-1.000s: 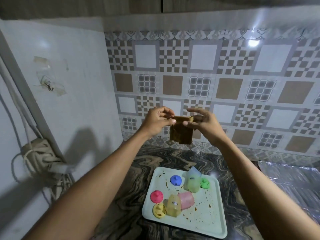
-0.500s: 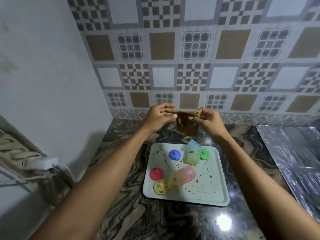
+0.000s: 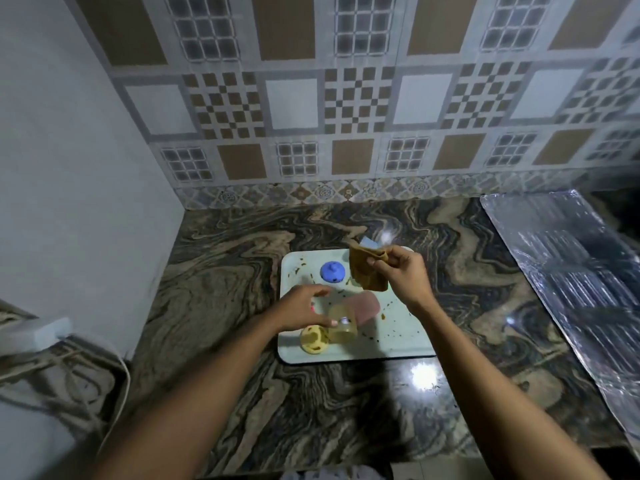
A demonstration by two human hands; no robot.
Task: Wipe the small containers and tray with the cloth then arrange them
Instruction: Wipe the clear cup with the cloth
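Note:
A pale stained tray (image 3: 398,341) lies on the marbled counter. On it are a blue lid (image 3: 332,271), a yellow lid (image 3: 313,339), a yellowish container (image 3: 343,323) on its side and a pink container (image 3: 365,306) next to it. My right hand (image 3: 398,275) pinches a brown cloth (image 3: 365,271) above the tray's far edge; a bluish container (image 3: 367,242) peeks out behind the cloth. My left hand (image 3: 304,308) hovers low over the tray's left part, fingers spread near the yellowish container and holding nothing. It hides the red lid.
The marbled counter (image 3: 242,289) runs back to a patterned tiled wall (image 3: 346,116). A plain wall (image 3: 69,168) closes the left side. A sheet of shiny foil (image 3: 571,289) covers the counter at the right. Cables and a white adapter (image 3: 34,336) hang at the left.
My left hand has let go of the cloth and dropped to the tray's left part. My right hand keeps the cloth and has come down over the tray. The camera has tilted downward.

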